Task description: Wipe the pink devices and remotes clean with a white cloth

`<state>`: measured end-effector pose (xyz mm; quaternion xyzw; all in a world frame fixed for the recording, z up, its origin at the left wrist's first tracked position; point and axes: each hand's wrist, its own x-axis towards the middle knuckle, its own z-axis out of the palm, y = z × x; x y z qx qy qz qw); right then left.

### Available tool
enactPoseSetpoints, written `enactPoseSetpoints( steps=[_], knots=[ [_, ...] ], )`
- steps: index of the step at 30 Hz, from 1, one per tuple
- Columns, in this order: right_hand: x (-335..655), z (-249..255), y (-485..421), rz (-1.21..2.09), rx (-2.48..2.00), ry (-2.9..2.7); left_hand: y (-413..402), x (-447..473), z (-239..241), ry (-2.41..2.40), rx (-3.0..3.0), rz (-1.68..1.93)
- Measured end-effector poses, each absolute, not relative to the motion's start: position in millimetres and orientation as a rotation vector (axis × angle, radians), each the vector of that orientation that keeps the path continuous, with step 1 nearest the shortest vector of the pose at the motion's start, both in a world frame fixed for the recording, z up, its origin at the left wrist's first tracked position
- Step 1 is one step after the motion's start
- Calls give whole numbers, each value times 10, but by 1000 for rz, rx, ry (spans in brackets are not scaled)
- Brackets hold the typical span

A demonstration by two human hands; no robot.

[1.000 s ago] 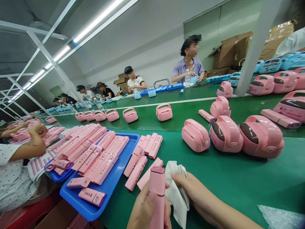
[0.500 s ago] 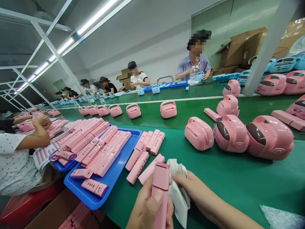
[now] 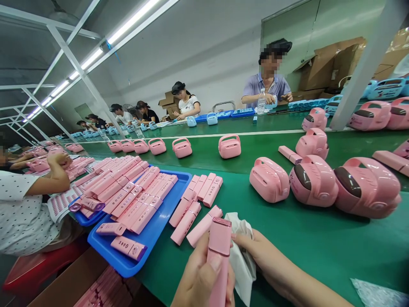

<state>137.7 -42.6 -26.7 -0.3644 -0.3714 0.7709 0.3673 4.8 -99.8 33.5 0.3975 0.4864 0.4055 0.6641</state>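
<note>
My left hand (image 3: 204, 273) is wrapped around a pink stick-shaped microphone (image 3: 220, 238), held upright with its ribbed end on top. In my right hand (image 3: 255, 251) is a crumpled white cloth (image 3: 241, 260), pinched right beside the microphone. Its lower part hangs down over the green table. Just beyond my hands lies a loose pink microphone (image 3: 204, 226), with several more in a group (image 3: 185, 221) to its left. Farther left, a blue tray (image 3: 139, 266) is piled with similar microphones, some showing a row of buttons.
Pink handled speakers (image 3: 270, 179) stand to the right and in a spaced row (image 3: 229, 147) behind. Clear plastic wrap (image 3: 377, 294) lies at the lower right. A co-worker in a dotted shirt (image 3: 25, 204) sits at the left; other people work across the green table (image 3: 319, 238).
The view has shifted slightly, so most things appear a little farther right. My hands keep the same hold on the microphone and cloth. The co-worker across has lowered their hands.
</note>
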Motion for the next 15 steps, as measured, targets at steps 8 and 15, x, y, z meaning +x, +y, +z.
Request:
enactPoseSetpoints(
  steps=[8,15],
  knots=[
    [1386,-257,-463,2023,-878,-884,-1005,95,390,1123,989,897],
    [1477,14,-486,1864,-819,-681,-956,66,273,1146,958,886]
  ],
)
